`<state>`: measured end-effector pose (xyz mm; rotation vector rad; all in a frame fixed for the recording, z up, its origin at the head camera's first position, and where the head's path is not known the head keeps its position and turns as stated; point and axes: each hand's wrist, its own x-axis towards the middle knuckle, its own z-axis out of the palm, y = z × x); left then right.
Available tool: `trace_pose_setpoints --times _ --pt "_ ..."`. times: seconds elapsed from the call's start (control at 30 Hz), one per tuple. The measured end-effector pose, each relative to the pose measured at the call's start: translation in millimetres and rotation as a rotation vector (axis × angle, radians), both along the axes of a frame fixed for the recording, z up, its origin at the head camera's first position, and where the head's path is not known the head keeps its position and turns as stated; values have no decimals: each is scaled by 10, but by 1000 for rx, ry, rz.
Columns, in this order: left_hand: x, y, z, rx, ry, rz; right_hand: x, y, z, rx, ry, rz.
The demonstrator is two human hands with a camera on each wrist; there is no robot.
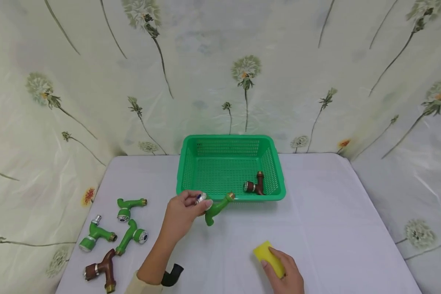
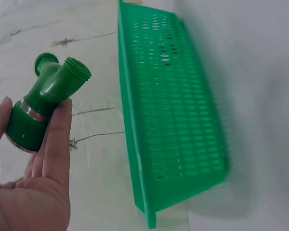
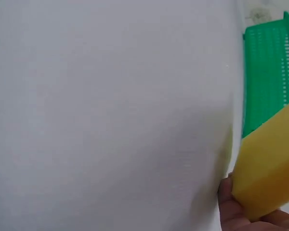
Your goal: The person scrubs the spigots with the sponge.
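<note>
- Left hand [image 1: 185,208]: fingers pinch the knob of a green tap [image 1: 215,210], held off the counter [image 1: 334,224]; thumb and fingers cover part of the knob.
- Right hand [image 1: 286,272]: fingers grip a yellow sponge [image 1: 269,253]; far fingers hidden behind it, sponge cut off in right wrist view.
- Green basket [image 1: 242,197] just beyond left fingers, near wall in front of them; brown tap [image 1: 258,188] inside, right of left fingers, low end hard to see at the rim.
- Left of left fingers: three more green taps [image 1: 125,208] [image 1: 95,234] [image 1: 130,236], plus a second brown tap [image 1: 104,269] nearer the person.
- Black curved piece [image 1: 172,277] behind left fingers, partly hidden by forearm; cannot tell what.
- Flower-print sheet [image 1: 202,81] beyond basket.
- Knob cap marks too small to read.
</note>
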<state>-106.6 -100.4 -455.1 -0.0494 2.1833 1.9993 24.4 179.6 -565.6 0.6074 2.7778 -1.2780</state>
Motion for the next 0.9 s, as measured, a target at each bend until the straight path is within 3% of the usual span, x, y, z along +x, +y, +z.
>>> trace_pose_setpoints --times 0.13,0.27,0.4,0.5,0.6,0.8,0.9 --pt "-357 54 35 161 -55 53 8 36 -58 -46 -29 -21" --pt "-731 174 0 333 -185 89 4 45 -103 -50 -20 -68" --pt "-1083 311 -68 415 -275 111 7 32 -151 -48 -20 -93" --pt "-1269 405 -138 393 -316 116 13 19 -185 -49 -21 -92" --pt "-1381 501 -203 350 -366 107 17 19 -190 -42 -9 -81" --pt "-1499 680 -337 220 -452 105 24 42 -183 -23 51 -77" --pt "-1525 762 -409 86 -457 111 30 51 -191 -4 89 -74"
